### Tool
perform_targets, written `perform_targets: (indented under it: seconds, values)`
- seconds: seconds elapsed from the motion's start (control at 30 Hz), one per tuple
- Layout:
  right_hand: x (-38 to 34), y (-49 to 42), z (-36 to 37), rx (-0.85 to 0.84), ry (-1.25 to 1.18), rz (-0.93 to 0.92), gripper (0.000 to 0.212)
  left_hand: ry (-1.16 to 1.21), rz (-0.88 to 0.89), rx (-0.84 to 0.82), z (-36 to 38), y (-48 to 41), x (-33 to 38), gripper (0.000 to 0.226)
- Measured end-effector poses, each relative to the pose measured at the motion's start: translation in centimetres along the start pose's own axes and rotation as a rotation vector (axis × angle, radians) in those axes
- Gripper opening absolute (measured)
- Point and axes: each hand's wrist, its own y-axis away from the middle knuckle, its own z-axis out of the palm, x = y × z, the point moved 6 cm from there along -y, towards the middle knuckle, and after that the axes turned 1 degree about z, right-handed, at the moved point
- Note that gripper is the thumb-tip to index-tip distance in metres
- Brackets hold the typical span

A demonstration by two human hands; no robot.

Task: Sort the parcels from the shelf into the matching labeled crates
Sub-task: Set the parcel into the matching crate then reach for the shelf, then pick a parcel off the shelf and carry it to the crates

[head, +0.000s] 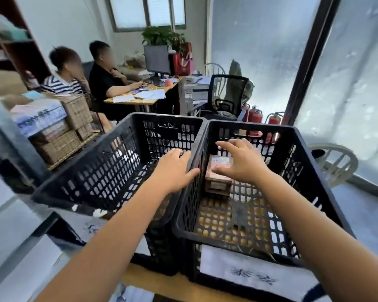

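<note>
right hand (238,163): open, palm down, fingers spread, over the stack of parcels (219,182); thumb tip lies across the top parcel's label. Contact or gap: cannot tell.
parcels: brown boxes stacked flat, at 7 o'clock of the right hand, partly under its palm.
left hand (175,168): at 9 o'clock of the right hand, resting on the two touching crate rims, fingers relaxed, gripping nothing; thumb reaches over onto the right crate's rim.
right crate (310,192): black mesh; the parcels stand against its 9 o'clock wall, nearer the far wall than the near one.
open room: bare mesh floor from the stack out to 3 o'clock and back to 6 o'clock, wood showing through the holes; a dark smudge on the floor at 6 o'clock of the stack.
left crate (109,171): same type, side by side with the right one, walls touching; mesh floor showing.
paper label (251,274): white sheet, blue characters, on the right crate's near wall; blurred, unreadable.
tabletop (162,286): wood, crates on it; a strip shows at 6 o'clock.
surroundings: cartons (50,127) at 9 o'clock, two people (85,77) seated by a monitor (157,59) at 11 o'clock, office chair (227,94) and fire extinguishers (256,117) at 1 o'clock, white chair (336,164) at 3 o'clock.
</note>
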Motion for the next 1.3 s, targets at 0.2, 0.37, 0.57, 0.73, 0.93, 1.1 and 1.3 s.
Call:
perform_targets:
  seconds: [0.2,0.37,0.57,0.73,0.93,1.1,1.3]
  values:
    - [-6.8,3.7,-1.7,-0.013,-0.08,-0.215,0.085,0.094,-0.214,0.132,-1.7,6.4,-2.2,0.065]
    - [-11.1,8.2,0.4,-0.101,-0.168,-0.413,0.086,0.151,-0.454,0.167,-1.2,14.2,-3.1,0.064]
    - [-17.5,12.9,3.4,-0.159,-0.227,-0.647,0.088,0.122,-0.725,0.225,-0.3,25.8,-3.8,0.064]
    - [-25.4,18.8,4.3,-0.204,-0.255,-0.874,0.085,0.069,-0.951,0.275,-1.4,37.3,-5.2,0.064]
    - [-34.8,27.2,5.3,-0.259,-0.262,-1.111,0.086,0.042,-1.224,0.344,-2.9,51.4,-6.1,0.065]
    - [-42.5,36.1,6.7,-0.366,-0.294,-1.27,0.08,0.01,-1.412,0.339,-2.7,63.1,-5.9,0.064]
    - [-49.9,46.3,9.4,-0.529,-0.425,-1.285,0.076,0.021,-1.505,0.292,-2.2,75.7,-5.6,0.065]
